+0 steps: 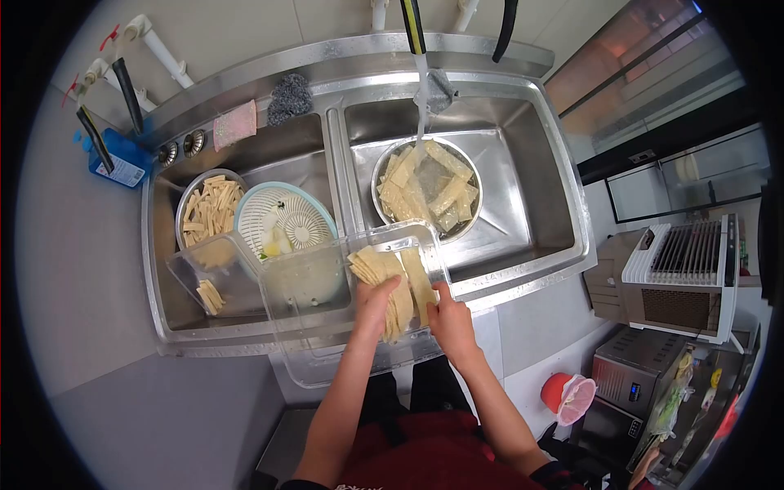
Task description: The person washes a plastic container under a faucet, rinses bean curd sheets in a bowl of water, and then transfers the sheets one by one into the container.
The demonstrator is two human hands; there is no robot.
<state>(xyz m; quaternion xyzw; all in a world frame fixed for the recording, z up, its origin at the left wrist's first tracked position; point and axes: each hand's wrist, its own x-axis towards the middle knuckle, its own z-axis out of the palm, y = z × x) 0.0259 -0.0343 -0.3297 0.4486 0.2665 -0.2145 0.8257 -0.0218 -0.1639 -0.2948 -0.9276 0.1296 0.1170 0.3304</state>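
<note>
My left hand (376, 304) is closed around a stack of flat, pale-yellow bean curd sheets (398, 300), thumb on top. A single bean curd strip (417, 273) lies just right of the stack. Its near end is pinched in my right hand (449, 320). Both hands are over a clear plastic tub (306, 347) that rests across the sink's front edge. Beyond it, in the right basin, similar pieces of bean curd (452, 196) soak in a round metal bowl (480, 192). Water from a hose (414, 28) runs into this bowl.
The left basin (282, 145) holds a bowl of cut strips (214, 204), a blue-rimmed colander (260, 200) and a smaller clear container (184, 265). A blue bottle (122, 159) stands at the left. A red bucket (557, 394) and a metal appliance (625, 367) are on the right.
</note>
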